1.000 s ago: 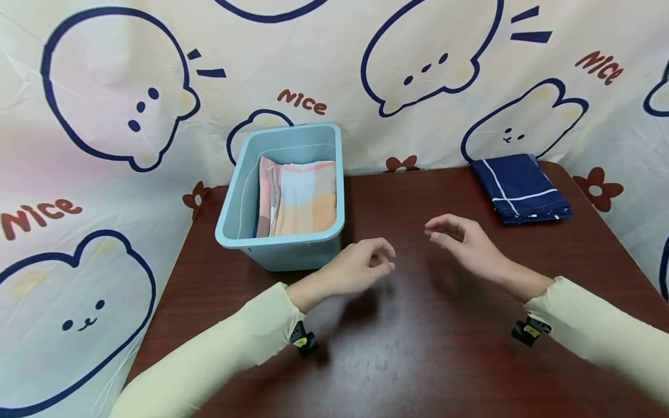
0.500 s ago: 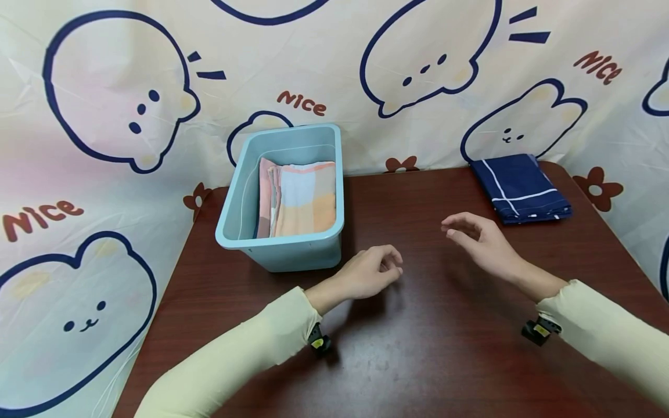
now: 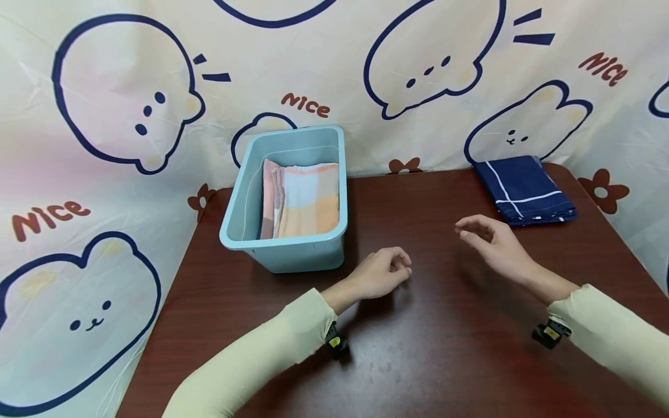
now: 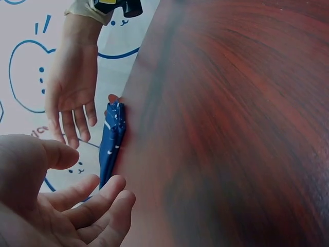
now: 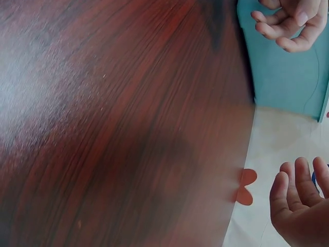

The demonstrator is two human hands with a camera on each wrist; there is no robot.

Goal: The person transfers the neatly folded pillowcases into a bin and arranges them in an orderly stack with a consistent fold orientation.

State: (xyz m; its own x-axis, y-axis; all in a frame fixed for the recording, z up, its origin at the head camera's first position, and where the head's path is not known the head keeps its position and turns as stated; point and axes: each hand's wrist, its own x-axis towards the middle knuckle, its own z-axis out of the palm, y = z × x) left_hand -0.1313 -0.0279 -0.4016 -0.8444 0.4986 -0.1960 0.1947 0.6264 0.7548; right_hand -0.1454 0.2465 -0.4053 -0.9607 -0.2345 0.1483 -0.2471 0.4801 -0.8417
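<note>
My left hand hovers over the table just right of the blue bin, its fingers loosely bent around nothing. The right hand is also in the air, fingers relaxed, nearer to the folded navy cloth at the back right. That cloth has white stripes and lies flat; its edge shows in the left wrist view. Inside the light blue bin stand folded cloths in pink, pale blue and orange checks. Neither hand touches any of these.
A dark reddish-brown table lies beneath everything. Behind and beside it hangs a white curtain printed with cartoon bears. Each forearm wears a small black wrist camera, such as the left one.
Both hands have drifted to the right and slightly down in the head view, the right hand farther away from the left. The bin and the cloths have stayed in place.
</note>
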